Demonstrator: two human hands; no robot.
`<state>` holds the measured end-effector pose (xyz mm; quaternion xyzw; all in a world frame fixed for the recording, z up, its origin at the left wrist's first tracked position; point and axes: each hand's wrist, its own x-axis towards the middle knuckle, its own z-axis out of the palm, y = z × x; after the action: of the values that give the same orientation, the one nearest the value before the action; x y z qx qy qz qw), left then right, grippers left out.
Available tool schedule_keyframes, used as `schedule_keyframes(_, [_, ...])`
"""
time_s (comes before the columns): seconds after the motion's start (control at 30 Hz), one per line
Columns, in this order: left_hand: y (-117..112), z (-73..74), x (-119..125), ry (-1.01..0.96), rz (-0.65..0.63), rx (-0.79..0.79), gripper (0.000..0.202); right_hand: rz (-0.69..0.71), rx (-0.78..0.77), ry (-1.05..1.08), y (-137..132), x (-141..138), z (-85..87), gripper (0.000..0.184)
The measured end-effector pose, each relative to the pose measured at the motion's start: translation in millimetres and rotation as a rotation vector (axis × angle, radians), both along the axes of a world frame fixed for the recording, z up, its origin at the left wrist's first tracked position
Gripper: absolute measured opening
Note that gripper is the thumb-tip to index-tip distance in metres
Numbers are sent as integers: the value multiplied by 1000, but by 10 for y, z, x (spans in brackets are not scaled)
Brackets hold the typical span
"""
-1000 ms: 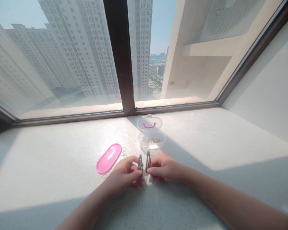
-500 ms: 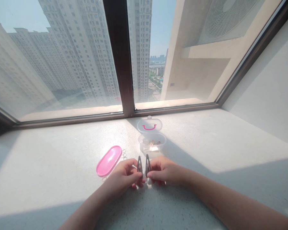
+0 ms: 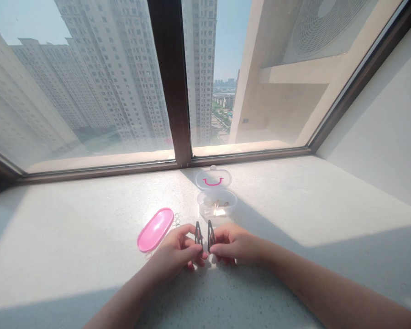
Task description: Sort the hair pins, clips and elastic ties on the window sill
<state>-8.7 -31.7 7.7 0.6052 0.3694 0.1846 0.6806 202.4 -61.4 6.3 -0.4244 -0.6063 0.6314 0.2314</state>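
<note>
Looking from the head view, I take the middle of the two hands as the centre of the clock. The left hand (image 3: 180,247) is closed with thumb and fingers around the left clip (image 3: 198,236), and the right hand (image 3: 234,242) pinches the right clip (image 3: 210,236) in the same manner. Both clips are dark, pointed at the top and nearly upright, side by side with a narrow gap; they do not touch.

Only little is changed. One second ago the tip of the right clip stood higher than the other; now the tips are almost level, and the left clip leans slightly more toward eleven o'clock. I judge from this that the work is at a short pause: both clips are in firm grip, and neither one is set down.

Just past twelve o'clock, near the clips, stands the clear box (image 3: 202,209) with some small golden-brown pieces inside, too small to name surely. Its lid (image 3: 213,176), with a pink handle (image 3: 213,184), is open and lies back at twelve o'clock, toward the window frame (image 3: 182,114). Between nine and ten o'clock, the pink tray (image 3: 155,230) rests on the windowsill (image 3: 89,237). A few thin, pale rings (image 3: 177,219) lie just beside this tray, at ten o'clock.
</note>
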Motion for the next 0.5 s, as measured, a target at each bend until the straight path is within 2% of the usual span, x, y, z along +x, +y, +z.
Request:
schedule_keyframes(0.27, [-20, 42, 18, 9, 12, 1, 18, -5, 33, 28, 28, 34, -74, 17])
schedule_keyframes(0.5, [-17, 41, 17, -23, 1, -4, 17, 8, 45, 26, 35, 36, -63, 19])
